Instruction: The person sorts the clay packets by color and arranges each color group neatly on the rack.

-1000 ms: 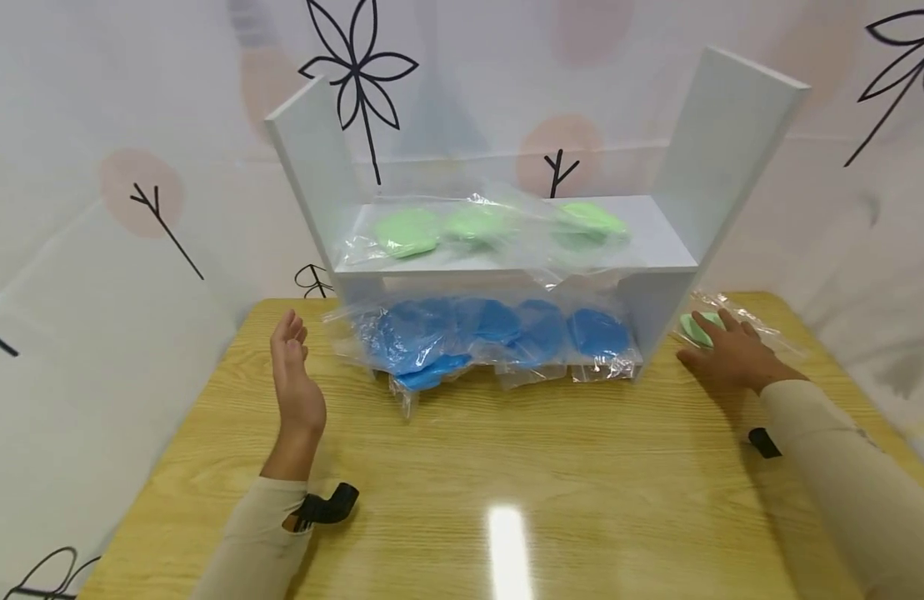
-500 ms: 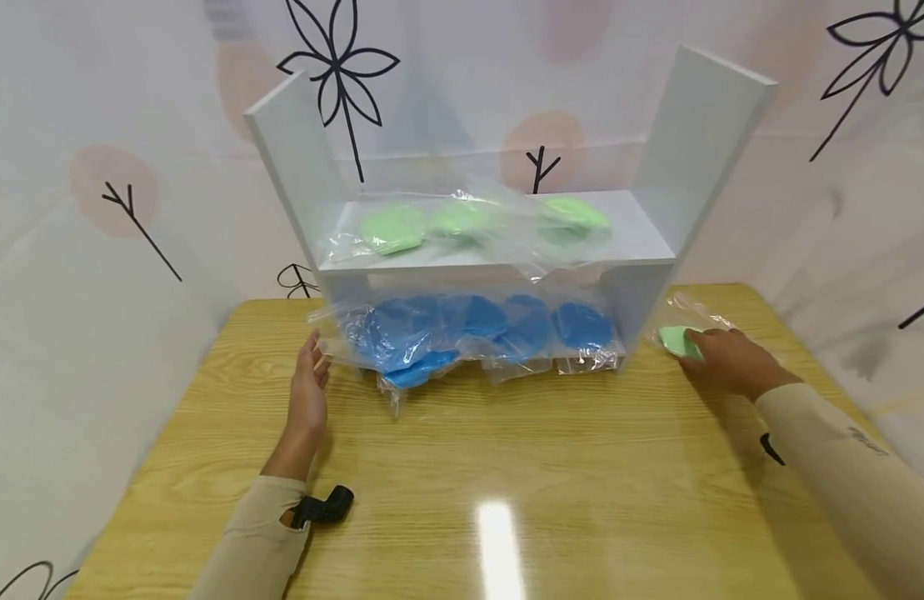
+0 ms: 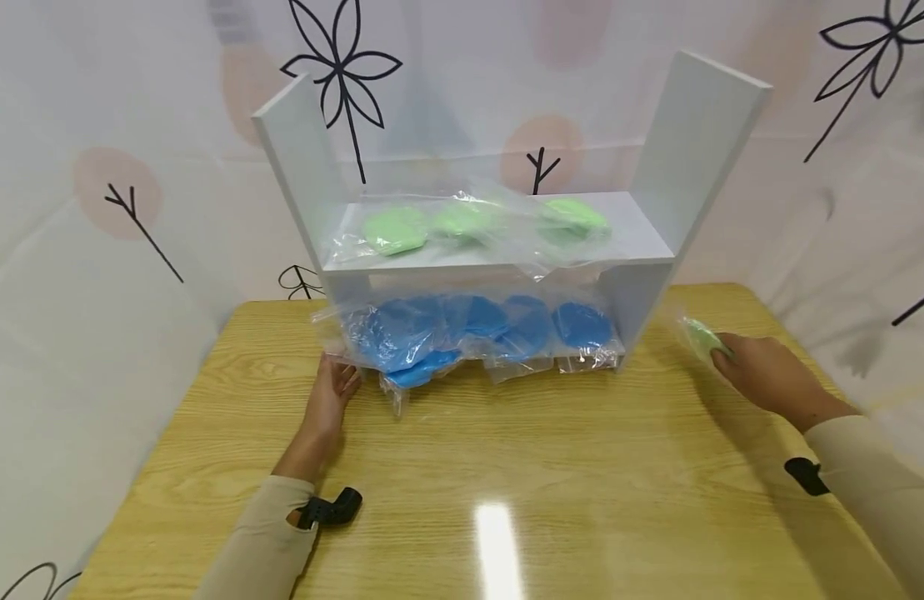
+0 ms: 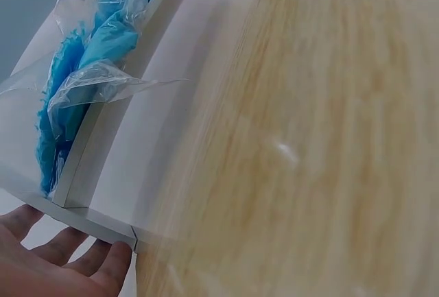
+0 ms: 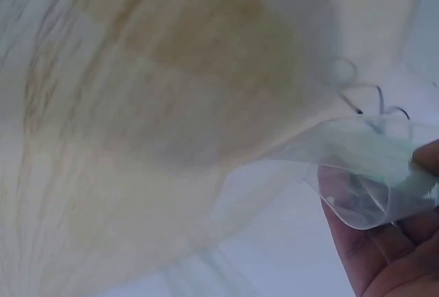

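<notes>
Raised over the right side of the table, my right hand (image 3: pixel 769 375) pinches a clear plastic bag with a pale green folded piece (image 3: pixel 703 337) inside. The right wrist view shows the bag's loose clear edge (image 5: pixel 360 215) over the fingers. My left hand (image 3: pixel 328 400) is at the lower left corner of a white two-level shelf (image 3: pixel 694 150). In the left wrist view its spread fingers (image 4: pixel 110 266) touch the edge of the side panel. Blue pieces in clear bags (image 3: pixel 409 333) lie on the lower level. Bagged light green pieces (image 3: pixel 396 231) lie on the upper one.
The shelf stands on a wood-grain table (image 3: pixel 432 483), with tall side panels at both ends. Some lower bags hang over the front edge. A patterned white cloth (image 3: pixel 462 100) hangs behind the table.
My right hand has picked up the green piece in its bag from the table and raised it. My left hand has moved right and forward to the shelf's lower left corner.
</notes>
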`<state>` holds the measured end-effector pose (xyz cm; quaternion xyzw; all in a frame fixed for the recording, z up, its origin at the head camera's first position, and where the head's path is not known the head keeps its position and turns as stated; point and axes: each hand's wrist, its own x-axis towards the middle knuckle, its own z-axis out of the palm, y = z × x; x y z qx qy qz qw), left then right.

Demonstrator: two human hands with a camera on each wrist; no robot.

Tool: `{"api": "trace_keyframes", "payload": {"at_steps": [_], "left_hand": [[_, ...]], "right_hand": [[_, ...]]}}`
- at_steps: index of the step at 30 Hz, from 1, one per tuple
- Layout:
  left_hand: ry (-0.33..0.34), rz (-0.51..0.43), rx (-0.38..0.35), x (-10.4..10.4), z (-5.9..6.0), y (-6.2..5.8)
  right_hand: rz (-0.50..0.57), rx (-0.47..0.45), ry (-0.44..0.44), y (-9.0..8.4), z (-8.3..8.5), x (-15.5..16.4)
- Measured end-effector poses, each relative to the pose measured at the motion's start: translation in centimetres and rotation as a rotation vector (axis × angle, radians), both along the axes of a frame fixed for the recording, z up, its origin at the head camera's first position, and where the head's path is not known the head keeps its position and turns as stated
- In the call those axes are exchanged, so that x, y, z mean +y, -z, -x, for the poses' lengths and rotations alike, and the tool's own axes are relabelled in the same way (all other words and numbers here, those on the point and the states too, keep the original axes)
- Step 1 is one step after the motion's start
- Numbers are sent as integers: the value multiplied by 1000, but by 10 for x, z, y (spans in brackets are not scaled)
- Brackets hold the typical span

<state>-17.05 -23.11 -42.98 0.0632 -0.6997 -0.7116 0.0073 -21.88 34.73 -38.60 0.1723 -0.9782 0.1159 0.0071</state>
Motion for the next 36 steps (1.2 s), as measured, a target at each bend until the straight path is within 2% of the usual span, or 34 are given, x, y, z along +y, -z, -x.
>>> {"api": "trace_keyframes", "payload": {"at_steps": [5,12,17,21,24,29,31,36], "left_hand": [[-3,7,11,1,1,1],[-11,11,32,1,0,0],[-13,18,28,-2,0,0],[-1,24,30,1,1,0],[7,39,29,1,2,-2],[31,79,29,-1,4,0],[38,83,33,-2,4,1],[38,84,38,-2,2,1]], "right_hand": [[116,151,104,-27,-11,2],[257,488,201,-81,-18,-12],[302,721,174,-116,-25,-31],[323,857,157,-137,-32,-42],[351,925,166,-149,-34,-51],[400,938,255,-171,-43,-73],[428,969,262,-180,-44,-83],[486,1255,141,-194,-26,-116]]}}
